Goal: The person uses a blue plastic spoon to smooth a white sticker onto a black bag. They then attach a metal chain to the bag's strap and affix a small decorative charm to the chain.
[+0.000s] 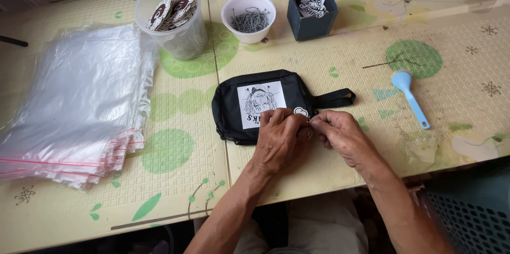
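Pouch point(249, 106) at centre, round tag point(301, 111) at its right edge. Left hand point(280, 140) and right hand point(340, 134) pinched shut there on something small; attachment apparently unfinished. Bags point(79, 100) at left untouched.

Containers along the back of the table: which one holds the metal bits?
The white bowl, the middle of the three, holds small metal pieces. The clear tub holds round tags; the dark blue box holds printed cards.

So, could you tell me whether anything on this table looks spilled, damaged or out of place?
Nothing is spilled. The one oddity is the table itself: its patterned covering is stained and worn off in patches near the blue spoon. The stack of clear bags sits slightly fanned.
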